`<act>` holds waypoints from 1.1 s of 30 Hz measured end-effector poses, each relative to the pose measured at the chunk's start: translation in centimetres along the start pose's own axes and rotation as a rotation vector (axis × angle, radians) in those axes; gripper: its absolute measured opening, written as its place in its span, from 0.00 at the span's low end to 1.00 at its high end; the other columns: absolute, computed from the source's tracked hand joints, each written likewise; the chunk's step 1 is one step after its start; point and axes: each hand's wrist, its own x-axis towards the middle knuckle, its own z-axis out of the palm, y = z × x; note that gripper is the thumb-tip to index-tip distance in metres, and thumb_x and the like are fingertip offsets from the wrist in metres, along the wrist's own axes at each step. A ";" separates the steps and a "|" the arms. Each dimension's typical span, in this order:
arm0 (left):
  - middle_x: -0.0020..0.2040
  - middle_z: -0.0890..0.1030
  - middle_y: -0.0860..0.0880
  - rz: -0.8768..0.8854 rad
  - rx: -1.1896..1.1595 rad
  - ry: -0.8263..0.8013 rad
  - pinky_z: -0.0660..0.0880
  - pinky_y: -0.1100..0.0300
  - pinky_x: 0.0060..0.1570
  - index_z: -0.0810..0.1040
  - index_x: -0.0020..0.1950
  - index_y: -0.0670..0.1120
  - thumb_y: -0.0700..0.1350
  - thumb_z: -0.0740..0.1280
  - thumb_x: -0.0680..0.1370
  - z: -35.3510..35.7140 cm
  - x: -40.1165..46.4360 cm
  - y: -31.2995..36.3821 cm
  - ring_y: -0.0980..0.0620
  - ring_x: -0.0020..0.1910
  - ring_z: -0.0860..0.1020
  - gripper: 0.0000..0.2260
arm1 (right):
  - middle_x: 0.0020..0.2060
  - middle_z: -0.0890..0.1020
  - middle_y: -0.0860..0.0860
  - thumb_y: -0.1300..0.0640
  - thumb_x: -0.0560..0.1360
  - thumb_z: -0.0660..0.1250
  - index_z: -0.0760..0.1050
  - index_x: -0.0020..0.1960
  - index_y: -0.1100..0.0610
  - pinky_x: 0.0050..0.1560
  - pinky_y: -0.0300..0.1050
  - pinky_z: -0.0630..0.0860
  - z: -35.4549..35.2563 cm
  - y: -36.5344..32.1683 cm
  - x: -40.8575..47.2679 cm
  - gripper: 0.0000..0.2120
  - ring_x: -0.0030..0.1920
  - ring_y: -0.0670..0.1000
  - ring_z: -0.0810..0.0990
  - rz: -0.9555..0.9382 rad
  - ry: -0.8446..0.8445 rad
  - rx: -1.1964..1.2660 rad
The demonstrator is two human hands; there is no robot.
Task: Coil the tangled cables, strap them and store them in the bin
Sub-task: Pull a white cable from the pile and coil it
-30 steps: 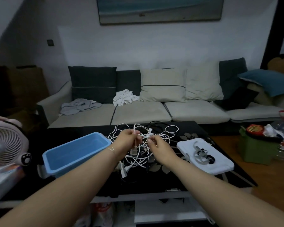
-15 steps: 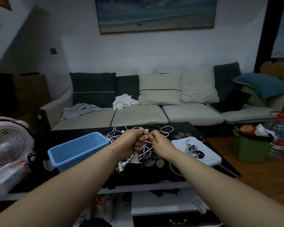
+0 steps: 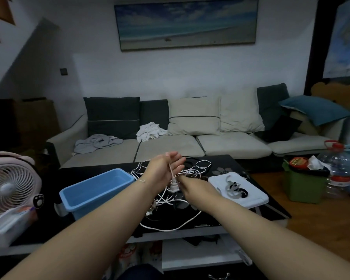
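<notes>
Head view: left hand (image 3: 166,168) open-fingered, cable (image 3: 171,171) draped across; right hand (image 3: 196,187) pinches its plug (image 3: 174,187). Blue bin (image 3: 95,190) beside tangle (image 3: 170,199) on black table (image 3: 220,164).

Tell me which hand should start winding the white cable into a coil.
Probably the right hand: it is at the plug, while the left hand is raised with the cable across it.

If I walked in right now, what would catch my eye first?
Probably the two hands over the dark table: the left hand raised with fingers straight, a white cable hanging across it, the right hand at the plug below. Under them lies a cable tangle, with an empty blue bin to its left.
</notes>
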 end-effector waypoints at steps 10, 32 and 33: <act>0.60 0.80 0.41 0.465 1.214 -0.088 0.69 0.62 0.56 0.79 0.48 0.40 0.39 0.58 0.82 -1.4 2.2 -3.4 0.47 0.65 0.74 0.11 | 0.50 0.82 0.58 0.47 0.79 0.55 0.72 0.57 0.53 0.43 0.50 0.71 0.0 0.5 -0.7 0.14 0.51 0.62 0.79 0.027 0.016 -0.040; 0.27 0.77 0.52 -0.112 0.558 -0.324 0.69 0.69 0.27 0.75 0.42 0.42 0.42 0.54 0.84 -6.5 3.9 -7.4 0.59 0.24 0.71 0.15 | 0.32 0.74 0.46 0.61 0.72 0.72 0.71 0.36 0.54 0.37 0.32 0.68 5.2 5.2 4.3 0.12 0.32 0.37 0.71 0.233 0.252 0.903; 0.28 0.79 0.50 -0.157 0.478 -0.319 0.71 0.67 0.28 0.73 0.41 0.42 0.42 0.53 0.84 -6.8 4.0 -7.7 0.58 0.24 0.73 0.15 | 0.31 0.74 0.45 0.61 0.73 0.72 0.71 0.36 0.54 0.36 0.31 0.67 5.7 5.2 4.4 0.11 0.31 0.36 0.70 0.234 0.248 0.902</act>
